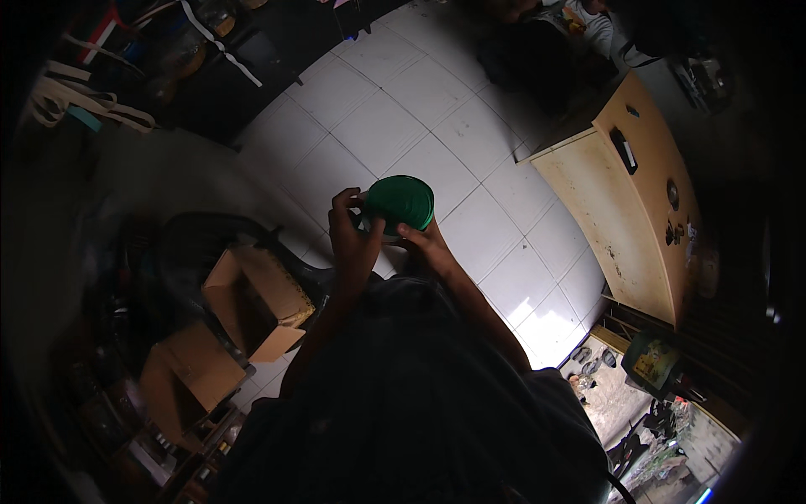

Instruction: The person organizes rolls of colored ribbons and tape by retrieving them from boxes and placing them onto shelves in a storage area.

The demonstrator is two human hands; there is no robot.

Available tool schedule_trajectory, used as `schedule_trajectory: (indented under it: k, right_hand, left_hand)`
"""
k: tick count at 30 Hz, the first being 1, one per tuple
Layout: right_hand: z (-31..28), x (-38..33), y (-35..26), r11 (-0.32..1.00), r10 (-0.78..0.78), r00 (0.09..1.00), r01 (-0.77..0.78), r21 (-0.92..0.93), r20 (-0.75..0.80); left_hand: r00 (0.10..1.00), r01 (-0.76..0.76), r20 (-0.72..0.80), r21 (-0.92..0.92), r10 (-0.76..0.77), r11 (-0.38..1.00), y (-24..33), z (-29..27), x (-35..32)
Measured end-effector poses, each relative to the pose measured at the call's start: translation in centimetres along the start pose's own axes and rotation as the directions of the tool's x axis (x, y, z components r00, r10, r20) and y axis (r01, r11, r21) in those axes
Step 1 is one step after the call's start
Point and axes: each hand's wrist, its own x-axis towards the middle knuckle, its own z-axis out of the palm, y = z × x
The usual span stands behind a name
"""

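Note:
In front of my body I hold a round green object [401,204] up over the floor. Its top is a glossy disc with faint rings, like a lid or a flat roll; its exact kind cannot be made out. My left hand [354,228] is closed at its left side, with bent fingers and the thumb at the near edge. From below right, my right hand [422,238] grips it, the thumb on the near rim and the other fingers hidden beneath it.
Open cardboard boxes [256,298] rest on a dark chair [189,231] at the left. A wooden cabinet [579,197] stands at the right, on white floor tiles [483,231]. Another person's sleeve [594,32] shows at the far right. Straps [75,97] hang at the far left.

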Motion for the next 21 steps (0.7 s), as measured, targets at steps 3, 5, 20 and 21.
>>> schedule_trajectory:
  k: [3,5,20,21]
  right_hand:
    - [-0.4,2.6,-0.8,0.961,0.059,0.978,-0.111,0.255,0.202]
    - [0.0,4.3,-2.0,0.873,0.143,0.951,-0.252,0.417,0.275]
    - [11.0,24.0,-4.4,0.908,0.371,0.77,-0.418,-0.028,0.519]
    - [12.2,25.7,-4.3,0.907,0.356,0.781,-0.421,0.012,0.513]
  left_hand:
    - [0.988,-0.156,0.024,0.196,0.154,0.968,-0.3,-0.3,2.1]
    - [0.999,-0.035,-0.034,0.086,0.038,0.996,-1.0,-0.3,2.8]
    - [0.978,-0.014,-0.209,-0.097,-0.007,0.995,-4.8,-12.2,19.0]
    - [0.976,-0.003,-0.219,-0.079,-0.015,0.997,-5.2,-13.2,20.2]
